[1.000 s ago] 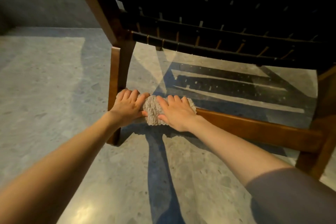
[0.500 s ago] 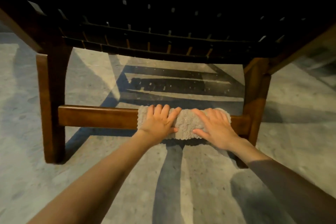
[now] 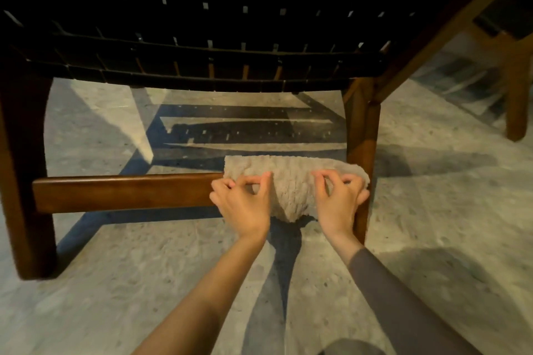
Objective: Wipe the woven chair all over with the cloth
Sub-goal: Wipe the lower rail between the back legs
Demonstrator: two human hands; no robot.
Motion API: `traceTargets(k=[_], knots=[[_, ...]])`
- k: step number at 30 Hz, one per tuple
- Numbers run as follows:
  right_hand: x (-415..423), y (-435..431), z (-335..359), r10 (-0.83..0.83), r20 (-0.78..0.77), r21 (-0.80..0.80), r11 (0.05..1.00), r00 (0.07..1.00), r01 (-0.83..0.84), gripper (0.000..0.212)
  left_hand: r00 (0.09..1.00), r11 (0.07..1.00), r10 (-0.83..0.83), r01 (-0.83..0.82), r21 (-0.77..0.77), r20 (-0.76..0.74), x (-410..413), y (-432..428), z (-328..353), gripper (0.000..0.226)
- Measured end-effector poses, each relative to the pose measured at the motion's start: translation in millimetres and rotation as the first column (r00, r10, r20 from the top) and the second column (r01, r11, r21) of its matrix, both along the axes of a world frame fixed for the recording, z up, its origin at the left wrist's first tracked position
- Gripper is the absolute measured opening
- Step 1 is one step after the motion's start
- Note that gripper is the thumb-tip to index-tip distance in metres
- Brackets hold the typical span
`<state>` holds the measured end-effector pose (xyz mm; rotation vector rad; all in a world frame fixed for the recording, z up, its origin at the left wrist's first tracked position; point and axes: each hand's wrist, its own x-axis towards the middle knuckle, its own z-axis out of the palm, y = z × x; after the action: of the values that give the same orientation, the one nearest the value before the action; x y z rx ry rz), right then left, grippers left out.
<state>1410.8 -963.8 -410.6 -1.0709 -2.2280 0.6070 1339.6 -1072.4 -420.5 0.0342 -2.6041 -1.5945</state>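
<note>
The woven chair (image 3: 202, 46) fills the upper view, its black strap seat seen from below and its brown wooden legs standing at left and right. A fluffy beige cloth (image 3: 291, 181) is draped over the right end of the low wooden crossbar (image 3: 124, 192), against the right leg (image 3: 360, 135). My left hand (image 3: 242, 203) pinches the cloth's left part with curled fingers. My right hand (image 3: 339, 200) grips its right part beside the leg. Both hands sit on the near face of the bar.
Speckled grey stone floor (image 3: 115, 282) lies all around, with the chair's striped shadow under the seat. A second wooden chair leg (image 3: 517, 89) stands at the far right. The chair's slanted armrest support (image 3: 450, 26) rises at the upper right.
Both hands and the cloth have slid right along the crossbar, from its left end to its right end. The fingers, flat on the cloth before, now curl and pinch it.
</note>
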Motion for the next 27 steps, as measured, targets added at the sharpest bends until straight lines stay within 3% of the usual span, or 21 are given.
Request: traceTargets(k=[2,4,6,10,12,14,17,20,27], knots=[[-10.2,-8.9,-3.6,-0.171,-0.066,-0.212,0.965,0.983,0.154,0.016,0.981,0.984,0.067,-0.095,0.151,0.18,8.0,10.1,0.9,0.031],[-15.8,-12.1,-5.2,-0.285,-0.156,-0.392,0.897,0.946,0.205,0.018,0.939,0.956,0.117,-0.194,0.218,0.323,10.7,17.5,1.9,0.033],[-18.1,-12.2,-6.8,-0.39,-0.224,-0.529,0.818,0.893,0.224,0.032,0.896,0.925,0.159,-0.282,0.255,0.414,9.6,23.1,5.1,0.037],[-25.9,-9.9,-8.6,-0.534,-0.208,-0.694,0.671,0.82,0.261,0.062,0.791,0.814,0.19,-0.458,0.357,0.582,6.6,30.5,10.0,0.062],[-28.3,-3.6,-8.7,-0.59,-0.141,-0.763,0.577,0.795,0.292,0.072,0.771,0.737,0.151,-0.505,0.449,0.619,6.5,36.1,11.3,0.069],[-28.7,2.9,-10.7,-0.582,-0.057,-0.84,0.467,0.811,0.276,0.082,0.813,0.673,0.101,-0.481,0.562,0.574,8.8,39.5,10.1,0.067],[-27.9,7.8,-13.6,-0.597,-0.083,-0.946,0.3,0.798,0.126,0.092,0.842,0.663,0.054,-0.432,0.611,0.537,12.0,41.1,3.1,0.067],[-27.0,10.3,-14.3,-0.639,-0.192,-0.935,0.349,0.745,0.059,0.089,0.858,0.686,0.033,-0.393,0.613,0.512,12.7,38.7,-4.1,0.068],[-23.3,-4.4,-14.5,-0.497,-0.225,-0.762,0.626,0.838,0.167,0.056,0.906,0.744,0.056,-0.318,0.588,0.419,3.3,20.5,-12.1,0.065]])
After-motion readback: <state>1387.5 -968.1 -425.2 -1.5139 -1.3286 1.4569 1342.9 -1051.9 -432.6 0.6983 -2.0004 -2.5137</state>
